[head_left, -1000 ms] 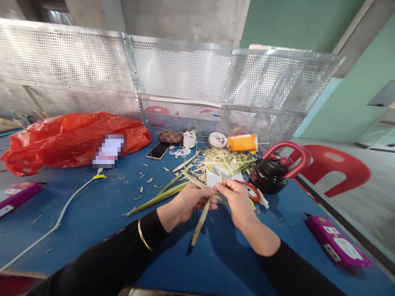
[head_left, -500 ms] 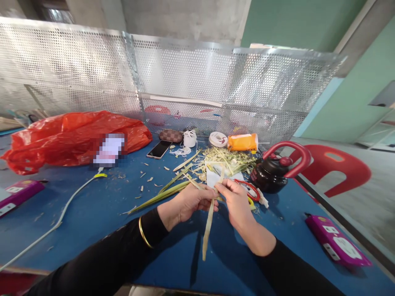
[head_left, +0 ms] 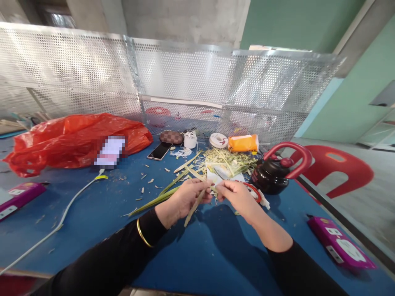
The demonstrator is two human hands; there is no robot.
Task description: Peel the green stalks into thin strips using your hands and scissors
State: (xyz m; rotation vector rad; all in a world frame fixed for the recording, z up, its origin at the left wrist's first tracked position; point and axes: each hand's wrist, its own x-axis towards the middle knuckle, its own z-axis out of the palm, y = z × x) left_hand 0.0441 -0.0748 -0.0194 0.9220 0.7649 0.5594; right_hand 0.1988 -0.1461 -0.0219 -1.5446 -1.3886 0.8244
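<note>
- Our left hand (head_left: 189, 197) has its fingers clamped on a pale leaf strip (head_left: 192, 211), whose loose end hangs above the blue desk (head_left: 191, 263).
- Our right hand (head_left: 240, 199) pinches its upper end, thumb and fingers together.
- Beyond, we see leaf shreds (head_left: 220, 157) heaped near the black kettle (head_left: 268, 179); green leaf stalks (head_left: 154, 201) lie beside our left hand.
</note>
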